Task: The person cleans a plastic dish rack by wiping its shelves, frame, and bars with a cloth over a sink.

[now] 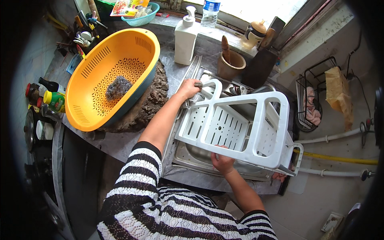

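Observation:
A white plastic rack (207, 120) with slotted shelves and open frame sides lies tilted over a stainless steel sink (183, 156). My right hand (223, 160) grips its near edge from below, its fingertips curled over the rail. My left hand (188, 90) is at the rack's far left end, by a curved loop of the frame. Its fingers close around a grey scrubber (192, 100), partly hidden by the hand and pressed near the rail. Behind the rack, the faucet (240, 90) is partly covered.
On the left, an orange colander (81, 99) nested in a blue-green basin holds a dark steel-wool ball (118, 87), atop a wooden stump (150, 96). A white pump bottle (185, 42), a mortar with pestle (231, 64) and a dark board (259, 67) stand behind the sink.

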Tool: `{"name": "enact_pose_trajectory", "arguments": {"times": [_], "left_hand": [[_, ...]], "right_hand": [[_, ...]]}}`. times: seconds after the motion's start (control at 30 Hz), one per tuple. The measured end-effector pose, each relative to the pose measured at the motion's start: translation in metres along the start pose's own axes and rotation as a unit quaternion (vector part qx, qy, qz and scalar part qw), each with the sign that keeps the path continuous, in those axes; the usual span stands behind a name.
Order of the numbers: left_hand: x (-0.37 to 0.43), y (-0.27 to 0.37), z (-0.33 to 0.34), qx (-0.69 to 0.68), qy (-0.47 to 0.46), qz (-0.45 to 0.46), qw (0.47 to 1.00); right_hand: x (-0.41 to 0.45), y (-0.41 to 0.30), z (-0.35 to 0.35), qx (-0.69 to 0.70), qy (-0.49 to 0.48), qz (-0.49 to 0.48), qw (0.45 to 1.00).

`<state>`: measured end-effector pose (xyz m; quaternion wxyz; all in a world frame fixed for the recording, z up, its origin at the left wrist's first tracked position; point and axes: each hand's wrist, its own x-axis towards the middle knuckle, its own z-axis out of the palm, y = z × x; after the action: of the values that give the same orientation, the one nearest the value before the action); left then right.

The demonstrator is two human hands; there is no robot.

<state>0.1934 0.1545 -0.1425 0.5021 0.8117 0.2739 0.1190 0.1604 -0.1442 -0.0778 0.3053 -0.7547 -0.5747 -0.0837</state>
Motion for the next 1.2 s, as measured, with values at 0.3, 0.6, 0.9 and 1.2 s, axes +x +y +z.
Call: {"name": "enact_pose_trajectory", "arguments": {"times": [0.3,0.6,0.9,1.2], "left_hand": [[-0.017,-0.004,-0.008,0.021,0.128,-0.033,0.991],[-0.070,0.012,-0.024,-0.359,0.021,-0.089,0.929],[-0.045,0.044,-0.024,-0.269,0.001,0.008,0.963],[-0.030,0.034,-0.012,-0.065,-0.072,-0.058,0.994]], "right_hand": [[-0.012,0.009,0.005,0.046,-0.037,0.022,0.998],[0.019,0.028,0.002,0.432,-0.111,0.331,0.832],[0.105,0.058,0.054,0.550,-0.022,0.384,0.741],[0.094,0.123,0.111,0.564,0.051,0.541,0.621]]}}
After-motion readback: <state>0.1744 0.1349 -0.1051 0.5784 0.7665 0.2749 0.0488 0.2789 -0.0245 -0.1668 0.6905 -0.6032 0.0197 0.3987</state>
